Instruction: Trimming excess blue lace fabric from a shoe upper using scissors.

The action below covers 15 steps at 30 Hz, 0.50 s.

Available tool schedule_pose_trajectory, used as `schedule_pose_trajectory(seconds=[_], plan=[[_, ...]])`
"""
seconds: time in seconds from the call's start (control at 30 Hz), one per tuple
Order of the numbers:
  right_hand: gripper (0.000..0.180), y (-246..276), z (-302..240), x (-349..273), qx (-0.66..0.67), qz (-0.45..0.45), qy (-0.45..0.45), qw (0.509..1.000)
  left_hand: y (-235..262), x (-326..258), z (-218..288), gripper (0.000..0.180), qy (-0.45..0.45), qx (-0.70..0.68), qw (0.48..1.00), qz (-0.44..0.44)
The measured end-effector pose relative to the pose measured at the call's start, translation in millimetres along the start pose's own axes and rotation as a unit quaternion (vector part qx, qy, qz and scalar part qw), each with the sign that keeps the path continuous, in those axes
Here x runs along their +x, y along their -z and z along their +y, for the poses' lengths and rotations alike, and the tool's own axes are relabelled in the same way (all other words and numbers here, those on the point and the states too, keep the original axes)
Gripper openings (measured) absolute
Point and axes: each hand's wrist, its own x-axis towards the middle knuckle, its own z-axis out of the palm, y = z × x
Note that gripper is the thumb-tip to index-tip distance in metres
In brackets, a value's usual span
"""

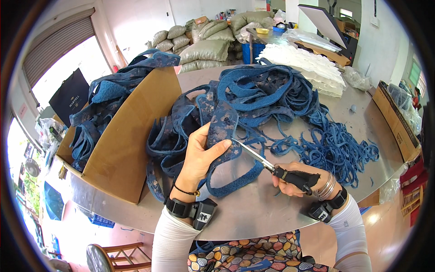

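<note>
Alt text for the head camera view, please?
A person's left hand holds a floral blue fabric strip while the right hand holds scissors at its edge, over a metal table heaped with blue strips and thin trimmings.

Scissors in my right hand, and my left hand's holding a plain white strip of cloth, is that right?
Not quite: the strip of cloth is blue with a floral pattern, as the head view shows. Your left hand does hold it, and the scissors are in your right hand.
</note>
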Motion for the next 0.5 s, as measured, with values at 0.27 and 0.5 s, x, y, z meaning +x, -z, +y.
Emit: schedule_pose_trajectory(seconds=[0.27,0.5], plan=[[0.058,-4.6,-0.5,2.0,0.069,0.025,-0.015,0.997,-9.4,1.2,-8.2,0.027,0.007,-0.062,0.997,0.035],[0.075,-3.8,4.8,5.4,0.036,-0.013,0.035,0.999,-5.3,-0.8,-8.4,0.019,0.007,-0.096,0.995,0.038]])
